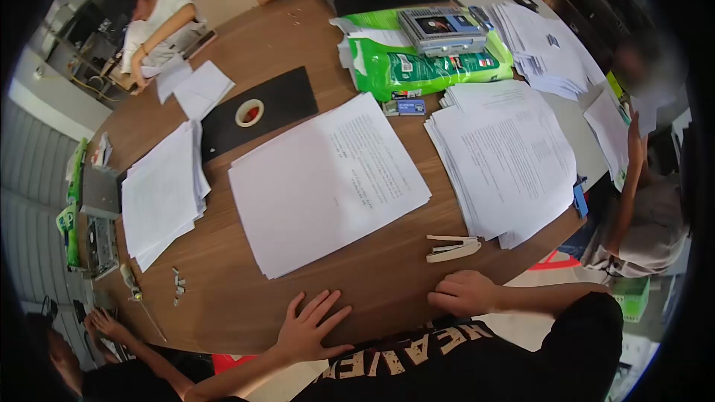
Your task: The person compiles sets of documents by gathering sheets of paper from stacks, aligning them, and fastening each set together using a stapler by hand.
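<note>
In the head view, the left hand (313, 327) rests on the table (387, 268) with its fingers spread, and it holds nothing. The right hand (465, 292) lies with fingers curled; I cannot tell whether it is fully closed or something is under it. The stapler (453, 249) is just beyond this hand, its two arms apart, near the right paper stack (506, 156). The middle paper stack (328, 186) lies in front of both hands, slightly turned. In my judgement, these loose sheets would handle best with a flat, light palm, since fingertips could shift the top one. The stapler is better held from its joined end.
</note>
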A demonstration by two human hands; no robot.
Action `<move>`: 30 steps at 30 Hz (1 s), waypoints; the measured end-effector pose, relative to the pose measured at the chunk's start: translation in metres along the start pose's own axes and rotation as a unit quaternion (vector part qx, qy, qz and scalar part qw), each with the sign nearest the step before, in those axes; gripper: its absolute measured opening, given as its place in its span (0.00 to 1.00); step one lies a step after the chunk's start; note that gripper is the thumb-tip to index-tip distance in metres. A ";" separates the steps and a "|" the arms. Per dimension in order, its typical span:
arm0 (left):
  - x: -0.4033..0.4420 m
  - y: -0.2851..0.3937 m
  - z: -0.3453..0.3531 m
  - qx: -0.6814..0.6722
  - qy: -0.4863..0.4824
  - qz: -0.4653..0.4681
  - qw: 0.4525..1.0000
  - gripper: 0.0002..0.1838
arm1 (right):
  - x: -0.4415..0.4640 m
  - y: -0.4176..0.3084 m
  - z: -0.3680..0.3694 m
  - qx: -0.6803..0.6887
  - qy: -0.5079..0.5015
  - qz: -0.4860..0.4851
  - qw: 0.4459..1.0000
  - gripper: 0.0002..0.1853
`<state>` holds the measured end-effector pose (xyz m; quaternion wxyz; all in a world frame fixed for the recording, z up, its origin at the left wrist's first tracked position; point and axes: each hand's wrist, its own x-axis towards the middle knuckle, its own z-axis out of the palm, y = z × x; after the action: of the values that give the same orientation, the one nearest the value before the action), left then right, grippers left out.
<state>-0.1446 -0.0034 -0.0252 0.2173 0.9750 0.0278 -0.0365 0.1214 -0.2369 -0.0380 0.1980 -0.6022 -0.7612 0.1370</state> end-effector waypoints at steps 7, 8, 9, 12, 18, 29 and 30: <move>0.003 -0.004 -0.003 0.065 -0.086 -0.001 0.994 0.43 | 0.002 0.006 -0.006 -0.003 -0.045 -0.028 0.999 0.16; 0.002 -0.004 0.000 0.080 -0.086 -0.004 0.993 0.44 | 0.000 0.007 -0.005 -0.005 -0.036 -0.026 0.999 0.16; 0.004 -0.004 -0.001 0.096 -0.083 -0.006 0.992 0.45 | -0.002 0.007 -0.002 0.002 -0.041 -0.032 0.999 0.17; 0.003 0.001 -0.003 0.007 -0.059 -0.039 0.998 0.43 | 0.000 0.009 0.000 0.007 -0.035 -0.034 0.999 0.18; 0.002 0.009 0.008 -0.001 0.006 -0.027 1.000 0.46 | -0.007 -0.004 0.010 -0.052 0.062 -0.023 0.996 0.15; -0.046 0.065 0.051 -0.084 0.352 -0.081 0.929 0.31 | -0.032 -0.034 0.004 -0.126 0.342 0.034 0.931 0.15; -0.046 0.066 0.053 -0.082 0.357 -0.083 0.927 0.31 | -0.039 -0.031 -0.001 -0.143 0.332 0.047 0.931 0.16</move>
<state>-0.1893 -0.0875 -0.0413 0.2686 0.8966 0.1875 0.2981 0.1024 -0.2818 -0.0283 0.3450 -0.6700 -0.6344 -0.1721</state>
